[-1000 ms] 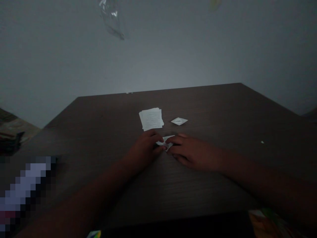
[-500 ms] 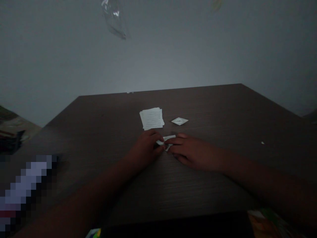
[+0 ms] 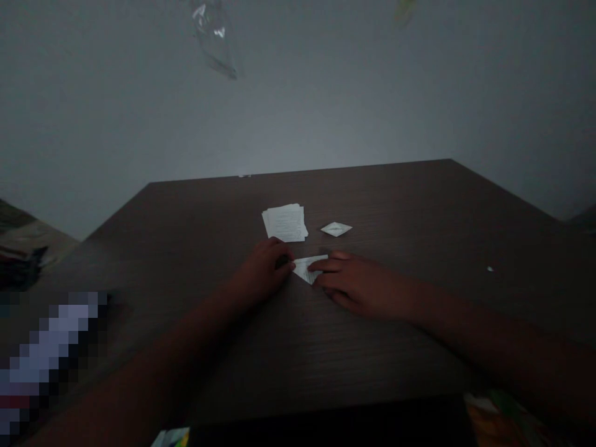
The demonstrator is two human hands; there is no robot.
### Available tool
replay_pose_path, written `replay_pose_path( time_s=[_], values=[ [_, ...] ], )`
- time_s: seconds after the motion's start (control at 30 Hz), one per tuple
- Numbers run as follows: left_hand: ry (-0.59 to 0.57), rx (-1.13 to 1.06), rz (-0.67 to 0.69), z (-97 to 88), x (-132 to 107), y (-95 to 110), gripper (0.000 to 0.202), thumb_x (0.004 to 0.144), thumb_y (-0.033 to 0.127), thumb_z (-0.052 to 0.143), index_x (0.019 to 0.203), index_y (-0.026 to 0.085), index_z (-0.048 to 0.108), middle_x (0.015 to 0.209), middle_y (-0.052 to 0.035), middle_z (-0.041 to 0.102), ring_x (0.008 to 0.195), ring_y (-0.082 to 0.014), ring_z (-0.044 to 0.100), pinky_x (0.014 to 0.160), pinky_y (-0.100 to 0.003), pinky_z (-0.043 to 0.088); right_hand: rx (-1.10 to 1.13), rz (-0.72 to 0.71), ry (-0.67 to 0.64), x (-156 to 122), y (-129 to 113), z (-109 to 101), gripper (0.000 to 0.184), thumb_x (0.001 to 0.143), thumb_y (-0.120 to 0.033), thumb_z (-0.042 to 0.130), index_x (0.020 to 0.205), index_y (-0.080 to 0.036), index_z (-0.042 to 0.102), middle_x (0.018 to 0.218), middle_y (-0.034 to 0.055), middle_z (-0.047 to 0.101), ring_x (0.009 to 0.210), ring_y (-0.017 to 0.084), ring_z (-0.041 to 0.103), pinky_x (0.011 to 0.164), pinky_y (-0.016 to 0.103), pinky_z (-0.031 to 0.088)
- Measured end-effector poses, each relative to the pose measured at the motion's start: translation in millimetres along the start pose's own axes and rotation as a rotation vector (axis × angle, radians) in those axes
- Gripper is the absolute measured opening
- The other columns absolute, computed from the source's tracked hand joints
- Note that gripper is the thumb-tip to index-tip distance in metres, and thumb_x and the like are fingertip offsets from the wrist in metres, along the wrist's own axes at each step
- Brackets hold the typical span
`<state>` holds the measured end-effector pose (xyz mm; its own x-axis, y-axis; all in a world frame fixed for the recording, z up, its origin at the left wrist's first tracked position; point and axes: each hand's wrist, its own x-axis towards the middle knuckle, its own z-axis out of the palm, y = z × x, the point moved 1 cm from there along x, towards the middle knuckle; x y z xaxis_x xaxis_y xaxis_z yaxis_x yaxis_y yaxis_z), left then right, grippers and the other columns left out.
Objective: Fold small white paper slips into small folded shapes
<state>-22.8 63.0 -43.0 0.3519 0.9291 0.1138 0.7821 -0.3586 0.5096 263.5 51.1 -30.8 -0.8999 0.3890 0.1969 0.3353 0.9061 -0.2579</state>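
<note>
A small piece of paper (image 3: 305, 267), folded to a point at the near side, lies on the dark table between my hands. My left hand (image 3: 261, 270) pinches its left corner between thumb and forefinger. From the other side my right hand (image 3: 361, 282) rests on the paper, fingers stretched out and slightly apart, covering its right part. Just beyond my left hand is a stack of printed paper sheets (image 3: 286, 222). To the right of the stack sits a diamond-shaped folded paper (image 3: 336, 230), apart from both hands.
The brown table (image 3: 400, 192) reaches back to a pale wall (image 3: 326, 93). A white scrap (image 3: 490, 269) lies at the right. A blurred-out pale object (image 3: 51, 347) is at the lower left. A clear plastic bag (image 3: 216, 40) hangs on the wall.
My left hand has drawn back leftward from the middle of the folded paper to its left corner, uncovering more of it. My right hand stays nearly in place.
</note>
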Motion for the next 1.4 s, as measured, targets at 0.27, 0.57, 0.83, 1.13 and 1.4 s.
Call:
replay_pose_path(
  time_s=[0.27,0.57,0.83,1.13,1.4],
  values=[
    [0.002,0.168,0.138,3.0,-10.7,19.9,0.023,0.106,0.009,0.074,0.122,0.022,0.084,0.141,-0.0120,0.083,0.134,-0.0366,0.075,0.121,-0.058,0.063,0.139,0.128,0.077,5.3,8.1,4.3,0.029,0.115,-0.010,0.070,0.136,-0.022,0.084,0.135,0.0126,0.091,0.126,0.030,0.085,0.118,0.051,0.068],
    [-0.166,0.055,0.330,9.2,-8.6,23.7,0.020,0.110,0.012,0.084,0.128,0.022,0.086,0.135,-0.0107,0.087,0.129,-0.0322,0.084,0.118,-0.050,0.067,0.153,0.222,0.103,5.2,9.0,4.4,0.020,0.113,-0.014,0.075,0.130,-0.022,0.079,0.126,0.0118,0.089,0.118,0.031,0.084,0.107,0.046,0.068],
    [-0.252,0.157,0.472,-0.7,2.1,16.7,0.027,0.115,0.018,0.078,0.140,0.024,0.086,0.144,-0.0133,0.089,0.137,-0.0348,0.084,0.127,-0.053,0.065,0.160,0.220,0.114,5.4,12.3,12.9,0.023,0.109,-0.023,0.086,0.131,-0.023,0.080,0.127,0.0111,0.087,0.120,0.030,0.081,0.107,0.046,0.065],
    [-0.246,-0.002,0.432,-16.2,-1.9,16.0,0.044,0.105,0.000,0.070,0.136,0.026,0.087,0.143,-0.0084,0.091,0.137,-0.0300,0.086,0.126,-0.047,0.067,0.038,0.203,0.157,14.6,6.0,19.1,0.020,0.107,-0.026,0.090,0.125,-0.024,0.079,0.118,0.0110,0.087,0.115,0.034,0.080,0.109,0.054,0.064],
    [-0.219,-0.028,0.458,-16.0,-2.2,16.2,0.031,0.105,0.005,0.075,0.128,0.024,0.086,0.135,-0.0094,0.090,0.131,-0.0294,0.086,0.123,-0.045,0.067,-0.120,0.115,0.176,16.0,7.1,24.7,0.015,0.112,-0.026,0.084,0.126,-0.021,0.080,0.116,0.0118,0.087,0.109,0.033,0.080,0.109,0.053,0.064]
  ],
)
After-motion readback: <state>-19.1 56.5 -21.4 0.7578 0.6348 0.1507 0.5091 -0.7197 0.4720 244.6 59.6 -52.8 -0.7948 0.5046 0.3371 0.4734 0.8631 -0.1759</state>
